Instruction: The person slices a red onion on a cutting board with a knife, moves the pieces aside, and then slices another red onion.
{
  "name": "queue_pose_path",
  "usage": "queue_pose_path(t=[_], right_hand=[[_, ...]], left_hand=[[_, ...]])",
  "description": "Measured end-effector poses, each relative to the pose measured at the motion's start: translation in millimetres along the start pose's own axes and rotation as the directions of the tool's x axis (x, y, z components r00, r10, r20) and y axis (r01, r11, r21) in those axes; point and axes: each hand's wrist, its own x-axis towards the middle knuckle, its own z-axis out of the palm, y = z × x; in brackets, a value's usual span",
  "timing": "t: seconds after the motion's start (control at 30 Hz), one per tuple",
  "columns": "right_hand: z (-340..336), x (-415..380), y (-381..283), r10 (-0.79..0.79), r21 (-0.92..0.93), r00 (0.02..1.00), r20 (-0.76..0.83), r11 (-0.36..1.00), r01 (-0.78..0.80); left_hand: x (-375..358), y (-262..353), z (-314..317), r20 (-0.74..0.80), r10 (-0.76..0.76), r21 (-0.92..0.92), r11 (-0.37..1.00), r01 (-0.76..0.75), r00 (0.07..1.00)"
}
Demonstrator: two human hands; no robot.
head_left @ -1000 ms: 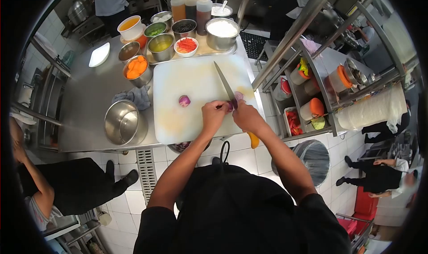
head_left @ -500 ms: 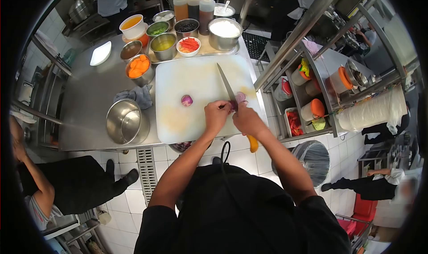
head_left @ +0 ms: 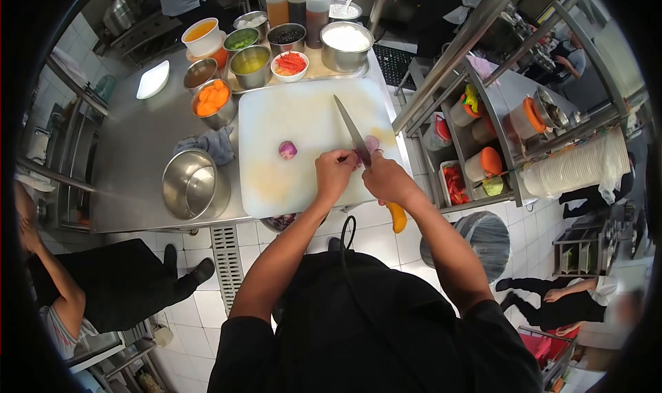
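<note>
**Knife on the red onion at the board's near right corner**

I see the right hand wrapped tight around the knife, its yellow handle end poking out below the wrist past the near edge of the cutting board. The blade runs up and away across the board, tip pointing toward the far side. The left hand sits just beside it, fingers curled down and pinning the red onion piece against the board; the blade meets that piece right between the two hands. A few cut slices lie just past the blade, toward the board's right edge.

Moving out: a second onion half rests alone near the middle of the board, well apart from the hands. Off the board's left edge I see a crumpled grey cloth and, nearer me, an empty-looking steel bowl. Beyond the board's far edge stands a cluster of containers: a tin of orange chunks, a small bowl of red strips, a big pot of something white, and squeeze bottles behind them. Under the board's near edge, a bowl with purple scraps peeks out. Another person crouches on the floor well left of the board.
</note>
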Motion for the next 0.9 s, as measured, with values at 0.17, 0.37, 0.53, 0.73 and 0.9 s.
queue_pose_path(t=[0.17, 0.37, 0.53, 0.73, 0.9], right_hand=[[48, 37, 45, -0.111, -0.133, 0.984, -0.141, 0.987, 0.092], [4, 10, 9, -0.006, -0.007, 1.0, 0.028, 1.0, 0.006], [-11, -3, -4, 0.058, -0.02, 0.994, 0.088, 0.998, -0.057], [-7, -5, -5, 0.072, -0.01, 0.993, 0.093, 0.997, -0.071], [15, 5, 14, 0.002, -0.058, 1.0, -0.011, 0.998, -0.003]], left_hand=[[1, -6, -1, -0.011, 0.031, 0.069, 0.997, -0.03, 0.999], [0, -4, 0, -0.037, 0.009, 0.093, 0.996, -0.006, 0.999], [3, -6, 2, -0.015, -0.003, 0.046, 0.999, 0.004, 1.0], [3, -9, 3, -0.005, 0.0, 0.008, 1.0, 0.0, 1.0], [5, -11, 3, -0.012, -0.001, 0.034, 0.999, 0.001, 1.0]])
